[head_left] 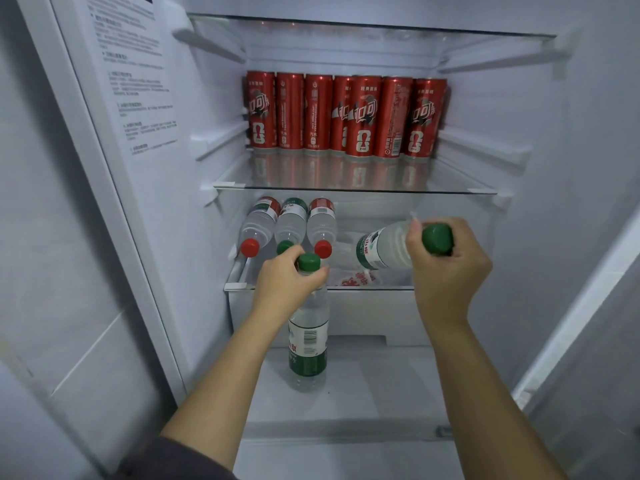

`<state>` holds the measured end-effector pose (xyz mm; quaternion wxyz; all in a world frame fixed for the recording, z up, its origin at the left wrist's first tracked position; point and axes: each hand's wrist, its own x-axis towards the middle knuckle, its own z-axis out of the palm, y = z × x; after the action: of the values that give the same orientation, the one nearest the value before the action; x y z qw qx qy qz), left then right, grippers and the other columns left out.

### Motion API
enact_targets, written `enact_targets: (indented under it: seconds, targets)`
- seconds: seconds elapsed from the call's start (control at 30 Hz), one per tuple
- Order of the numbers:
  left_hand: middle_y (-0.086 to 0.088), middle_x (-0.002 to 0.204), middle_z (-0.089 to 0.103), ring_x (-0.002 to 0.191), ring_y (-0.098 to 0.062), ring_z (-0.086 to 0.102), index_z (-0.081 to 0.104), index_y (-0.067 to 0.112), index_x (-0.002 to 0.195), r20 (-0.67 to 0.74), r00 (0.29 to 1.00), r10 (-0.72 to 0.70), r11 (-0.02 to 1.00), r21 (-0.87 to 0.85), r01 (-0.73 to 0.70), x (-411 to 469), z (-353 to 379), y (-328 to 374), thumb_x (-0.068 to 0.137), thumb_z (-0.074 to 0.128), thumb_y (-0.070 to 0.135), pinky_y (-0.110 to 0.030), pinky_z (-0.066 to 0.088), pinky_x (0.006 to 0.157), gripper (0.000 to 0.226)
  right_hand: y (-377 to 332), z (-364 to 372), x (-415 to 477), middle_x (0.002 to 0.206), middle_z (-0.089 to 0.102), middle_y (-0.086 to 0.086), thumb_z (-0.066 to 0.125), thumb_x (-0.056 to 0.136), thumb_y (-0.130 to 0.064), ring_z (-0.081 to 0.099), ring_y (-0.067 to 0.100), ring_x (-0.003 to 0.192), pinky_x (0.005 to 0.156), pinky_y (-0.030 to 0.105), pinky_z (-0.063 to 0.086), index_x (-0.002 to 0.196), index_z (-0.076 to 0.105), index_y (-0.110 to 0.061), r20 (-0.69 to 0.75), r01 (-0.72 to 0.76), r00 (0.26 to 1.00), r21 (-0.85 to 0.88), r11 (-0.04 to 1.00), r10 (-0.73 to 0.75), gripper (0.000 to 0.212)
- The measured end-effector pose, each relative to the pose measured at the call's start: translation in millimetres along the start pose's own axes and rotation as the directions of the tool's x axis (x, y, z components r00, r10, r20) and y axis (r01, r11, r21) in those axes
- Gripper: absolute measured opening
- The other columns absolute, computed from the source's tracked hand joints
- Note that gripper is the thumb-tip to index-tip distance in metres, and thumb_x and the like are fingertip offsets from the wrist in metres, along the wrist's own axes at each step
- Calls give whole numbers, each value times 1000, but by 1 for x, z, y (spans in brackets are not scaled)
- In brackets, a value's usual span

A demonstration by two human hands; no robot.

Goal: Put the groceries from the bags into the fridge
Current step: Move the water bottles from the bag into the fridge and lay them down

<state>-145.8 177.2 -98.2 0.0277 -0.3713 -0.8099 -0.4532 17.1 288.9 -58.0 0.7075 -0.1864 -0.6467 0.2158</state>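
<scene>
Head view, fridge (526, 209) open.

- Upper glass shelf (346, 184): seven red cans (346, 116) upright in a row at the far side, touching or nearly so.
- Lower glass shelf (374, 287): three bottles lie on their sides at the left, side by side, caps towards the near edge. Left bottle (258, 225) has a red cap, middle bottle (290, 223) a green cap, right bottle (322, 225) a red cap.
- Right hand (446, 271): fingers curled round the neck of a green-capped bottle (384, 249), cap showing above the knuckles. The bottle is tipped nearly flat over the right part of the lower shelf, its base pointing left and far. Cannot tell whether it touches the glass.
- Left hand (287, 277): fingers wrapped round the neck of a second green-capped bottle (308, 344), just under the cap. This bottle hangs upright, near of the lower shelf's front edge, in front of the white drawer (377, 317).
- Under the lower glass, something white with red print (356, 279); too unclear to identify.
- Printed notice (138, 84) on the left wall.
</scene>
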Motion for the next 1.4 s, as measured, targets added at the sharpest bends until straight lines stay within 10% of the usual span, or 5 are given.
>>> enact_targets:
  seconds: [0.27,0.53,1.07,1.2,1.4]
  targets:
    - [6,69,58,64,-7,53,51,21,75,7,1000,-3,1000,-6,3,0,1,-1,80,70,42,-27,39,55,29,49,30,-24,84,69,-2,68,89,-30,61,13,74,64,26,50,106,71,-14,195,-125,965,-249,960,176,24]
    - [6,68,57,61,-6,50,50,20,74,-31,999,-33,999,-7,33,-1,3,-1,78,72,42,-26,38,53,31,59,82,-19,100,65,6,48,96,-43,55,22,85,64,29,38,141,48,-32,414,-114,785,-633,765,460,46]
    - [9,87,45,78,-3,48,53,22,84,-104,995,9,994,-111,-21,-16,16,-14,74,75,44,-20,38,65,32,53,85,4,135,48,13,43,99,-41,50,32,119,83,37,40,147,37,-25,541,-155,658,-583,798,524,51]
    - [14,107,52,98,1,52,51,27,108,-29,999,-38,954,-299,27,-38,22,-27,71,82,31,-9,39,78,48,28,68,-2,92,63,-3,49,98,-36,57,14,80,74,34,48,114,64,-21,597,-226,711,-307,924,372,27]
    - [14,103,67,94,3,63,55,27,114,64,992,-110,879,-459,127,-56,33,-39,64,87,25,-19,50,80,59,-4,60,-5,67,56,-10,49,92,-59,52,8,63,63,31,42,87,66,-24,898,-114,369,-214,970,241,39]
